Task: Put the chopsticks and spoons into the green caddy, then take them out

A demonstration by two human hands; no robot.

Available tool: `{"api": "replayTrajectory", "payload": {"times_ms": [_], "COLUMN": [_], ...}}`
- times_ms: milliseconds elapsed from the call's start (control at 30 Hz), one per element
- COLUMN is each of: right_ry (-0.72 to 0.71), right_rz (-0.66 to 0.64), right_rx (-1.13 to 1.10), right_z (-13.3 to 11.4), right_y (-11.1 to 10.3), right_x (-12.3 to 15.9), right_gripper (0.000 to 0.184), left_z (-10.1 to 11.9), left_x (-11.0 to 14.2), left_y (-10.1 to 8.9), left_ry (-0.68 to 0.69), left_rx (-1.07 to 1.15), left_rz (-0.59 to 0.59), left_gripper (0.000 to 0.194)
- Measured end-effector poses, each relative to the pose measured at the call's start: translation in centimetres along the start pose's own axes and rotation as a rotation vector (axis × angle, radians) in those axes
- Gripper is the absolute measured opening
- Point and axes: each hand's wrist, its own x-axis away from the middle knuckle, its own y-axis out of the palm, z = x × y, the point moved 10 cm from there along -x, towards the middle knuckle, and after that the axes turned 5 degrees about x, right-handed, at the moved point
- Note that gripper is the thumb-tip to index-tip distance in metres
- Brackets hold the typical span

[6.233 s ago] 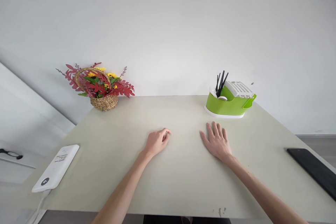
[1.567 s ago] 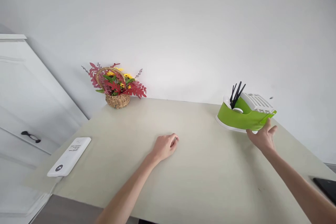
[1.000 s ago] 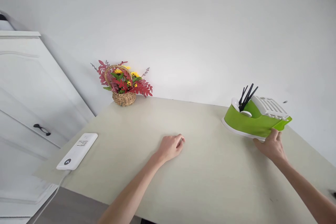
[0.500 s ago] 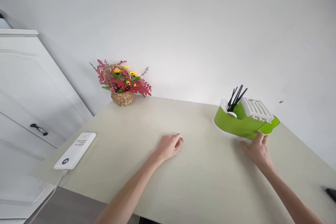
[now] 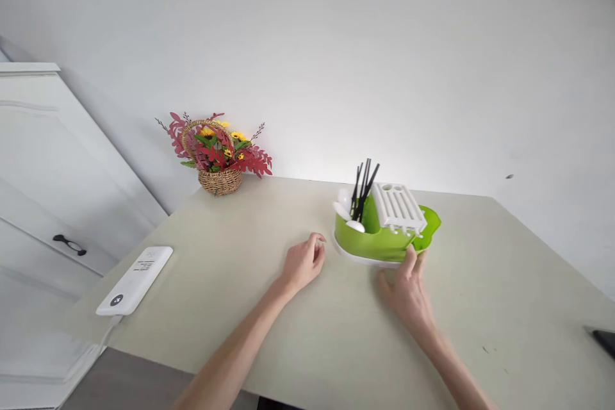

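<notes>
At far left, a white cabinet (image 5: 100,141) is standing beside the table (image 5: 250,224), its dark handle (image 5: 70,245) facing you. A white device (image 5: 137,278) is lying on the table's left side, a pale cable (image 5: 98,349) trailing from its near end over the edge. Behind it, near the wall, a wicker basket (image 5: 220,180) is holding red leaves and yellow flowers.

Your left hand (image 5: 302,262) is resting on the table just beside the holder's left end. Its fingers are curling loosely inward; I cannot tell whether they are fully closed.

The green holder (image 5: 368,242) is sitting upright right of centre on its white base; I cannot tell whether all of that base is touching the table. White spoon-like pieces (image 5: 342,210) and black sticks (image 5: 364,192) are standing in its left part, and a white slotted rack (image 5: 398,205) is topping its right part.

Your right hand (image 5: 410,291) is touching the holder's near right corner, its blurred thumb lying near the base; I cannot tell whether you are gripping or only pressing. At the far right edge, a black object (image 5: 606,341) is partly showing.
</notes>
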Motion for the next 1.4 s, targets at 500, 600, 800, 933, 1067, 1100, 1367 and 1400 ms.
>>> {"api": "replayTrajectory", "payload": {"times_ms": [500,600,800,933,1067,1100,1367,1400], "right_ry": [-0.131,-0.135,-0.138,-0.126,-0.117,-0.122,-0.132,-0.132], "right_rz": [0.096,0.098,0.128,0.13,0.124,0.126,0.173,0.171], "right_rx": [-0.111,-0.14,-0.157,-0.172,-0.199,-0.206,-0.259,-0.264], "right_z": [-5.1,-5.1,-5.5,-5.4,-5.1,-5.1,-5.0,-5.0], "right_y": [1.0,0.9,0.8,0.8,0.9,0.9,0.6,0.6], "right_x": [3.9,3.8,3.9,4.0,4.0,4.0,4.0,4.0], "right_gripper": [0.08,0.079,0.079,0.079,0.078,0.078,0.077,0.077], "left_z": [-4.1,-4.3,-5.6,-6.3,-7.0,-7.1,-3.1,-1.9], "left_x": [-0.1,-0.2,0.0,0.4,-0.8,-1.5,-11.1,-12.2], "left_y": [-1.8,-1.9,-2.2,-2.5,-4.1,-5.0,-11.9,-12.5], "left_ry": [-0.259,-0.262,-0.329,-0.352,-0.392,-0.401,-0.342,-0.316], "left_rx": [0.386,0.417,0.581,0.714,0.818,0.829,1.007,1.008], "left_rz": [0.242,0.247,0.331,0.389,0.452,0.483,0.541,0.526], "left_gripper": [0.01,0.01,0.014,0.02,0.024,0.025,0.035,0.036]}}
